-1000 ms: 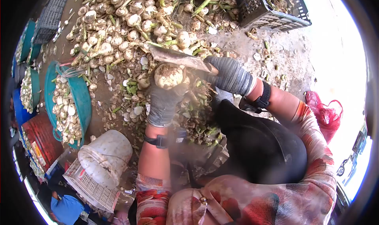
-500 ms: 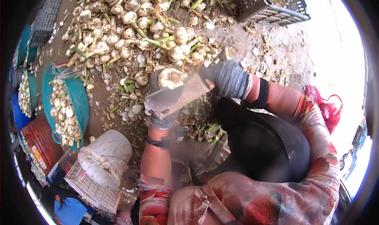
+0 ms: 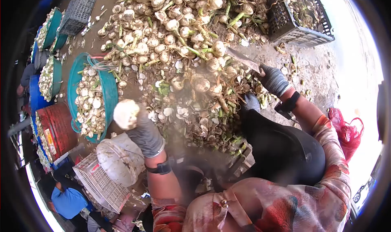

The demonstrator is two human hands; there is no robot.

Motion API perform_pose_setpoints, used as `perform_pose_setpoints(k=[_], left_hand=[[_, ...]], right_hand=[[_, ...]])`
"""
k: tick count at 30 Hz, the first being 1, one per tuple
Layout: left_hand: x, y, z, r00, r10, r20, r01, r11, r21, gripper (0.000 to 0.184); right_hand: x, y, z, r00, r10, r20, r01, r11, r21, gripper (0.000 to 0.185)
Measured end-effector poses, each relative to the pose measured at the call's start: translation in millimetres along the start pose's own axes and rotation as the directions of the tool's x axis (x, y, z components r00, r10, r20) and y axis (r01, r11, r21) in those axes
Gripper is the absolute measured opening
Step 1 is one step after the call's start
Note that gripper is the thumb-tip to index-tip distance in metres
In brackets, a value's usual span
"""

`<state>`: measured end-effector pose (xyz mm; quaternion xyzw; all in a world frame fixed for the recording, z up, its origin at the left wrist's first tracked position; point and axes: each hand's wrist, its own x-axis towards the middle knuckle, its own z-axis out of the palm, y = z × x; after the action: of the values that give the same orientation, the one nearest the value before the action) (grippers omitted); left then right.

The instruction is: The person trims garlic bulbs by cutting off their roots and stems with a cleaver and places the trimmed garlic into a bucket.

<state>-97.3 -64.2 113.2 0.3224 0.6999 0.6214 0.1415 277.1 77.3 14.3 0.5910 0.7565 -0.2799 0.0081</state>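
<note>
My left hand, in a grey knit glove, holds a trimmed garlic bulb out to the left, between the teal basin and the white bucket. Wrapped round the handle of a broad blade is my gloved right hand; the blade points up and left, beside the garlic pile. Loose bulbs, cut stems and peelings cover the ground between my hands. Many garlic bulbs fill the teal basin.
A black crate holds scraps at the upper right. A grey crate, red tub and white crate stand at left. A person in blue is at lower left. Red netting lies at right.
My left hand has swung left with the bulb, away from the blade. My right hand has moved right and the blade has turned to point up-left. The whole view has shifted.
</note>
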Motion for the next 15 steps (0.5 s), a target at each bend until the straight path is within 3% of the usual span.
perform_pose_setpoints(k=[1, 2, 3, 5, 7, 9, 10, 11, 13, 15], left_hand=[[36.9, -8.1, -33.2, 0.997, -0.073, -0.016, 0.063, 0.937, -0.343, 0.045], [87.0, -43.5, -94.8, 0.954, -0.001, 0.299, 0.243, 0.581, -0.777, 0.045], [102.9, -20.1, -97.4, 0.967, -0.218, -0.131, 0.072, 0.728, -0.682, 0.055], [119.6, -26.1, -108.0, 0.95, -0.286, -0.126, 0.106, 0.674, -0.731, 0.062], [139.7, -71.0, -85.6, 0.885, -0.409, -0.222, 0.21, 0.776, -0.595, 0.059], [126.0, -90.0, -10.4, 0.955, -0.283, 0.084, 0.29, 0.954, -0.081, 0.057], [135.5, -148.2, 16.7, 0.907, -0.194, 0.374, 0.218, 0.976, -0.021, 0.056], [123.5, -149.3, 52.5, 0.88, -0.112, 0.462, -0.096, 0.91, 0.403, 0.062], [117.5, -152.7, 103.2, 0.81, -0.18, 0.559, -0.328, 0.65, 0.685, 0.067], [110.0, -164.3, 130.5, 0.78, -0.248, 0.575, -0.491, 0.327, 0.807, 0.071]], right_hand=[[-4.0, 3.4, -3.0, 1.0, 0.018, -0.018, -0.017, 0.998, 0.052, 0.031], [-6.7, 7.9, -4.0, 0.999, 0.012, -0.038, -0.009, 0.997, 0.071, 0.032], [-8.2, 9.8, -4.1, 0.998, 0.008, -0.057, -0.003, 0.996, 0.091, 0.033], [-12.1, 11.5, -1.0, 0.991, -0.006, -0.136, 0.022, 0.993, 0.117, 0.026], [-12.2, 1.6, -10.0, 1.0, 0.018, -0.019, -0.016, 0.995, 0.101, 0.032], [-8.5, 0.2, -7.3, 0.999, -0.042, 0.001, 0.042, 0.993, 0.113, 0.028], [-8.7, -7.8, -12.1, 0.999, -0.04, 0.014, 0.039, 0.994, 0.099, 0.027], [-10.5, -16.8, -17.3, 0.999, -0.035, 0.029, 0.033, 0.996, 0.084, 0.026], [-11.5, -15.9, -12.6, 0.999, -0.001, 0.045, -0.003, 0.996, 0.087, 0.025], [-13.6, -12.3, -7.5, 0.995, -0.047, 0.086, 0.032, 0.985, 0.171, 0.024]])
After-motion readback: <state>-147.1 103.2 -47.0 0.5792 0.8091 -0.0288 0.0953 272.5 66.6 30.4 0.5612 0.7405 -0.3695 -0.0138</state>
